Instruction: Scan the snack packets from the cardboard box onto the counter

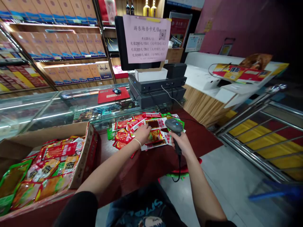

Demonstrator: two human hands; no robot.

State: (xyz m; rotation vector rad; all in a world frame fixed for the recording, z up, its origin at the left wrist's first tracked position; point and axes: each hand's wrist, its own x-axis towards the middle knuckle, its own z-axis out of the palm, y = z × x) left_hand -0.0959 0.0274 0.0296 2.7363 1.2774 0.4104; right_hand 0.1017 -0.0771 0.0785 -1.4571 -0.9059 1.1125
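Observation:
My right hand is wrapped round the handle of a dark handheld barcode scanner, with a small blue light on its top. The scanner's head sits over the right side of a loose pile of snack packets, mostly red, some green or clear with white edges. On the pile, my left hand has its fingers curled at the left end of a clear-fronted snack packet with brown contents. The fingertips are partly hidden. Below that lies another white-edged packet.
An open cardboard box full of snack packets stands at the left. Behind the pile are a glass counter, a red mouse pad, a cash drawer and a monitor bearing a pink notice. Metal railings stand at the right.

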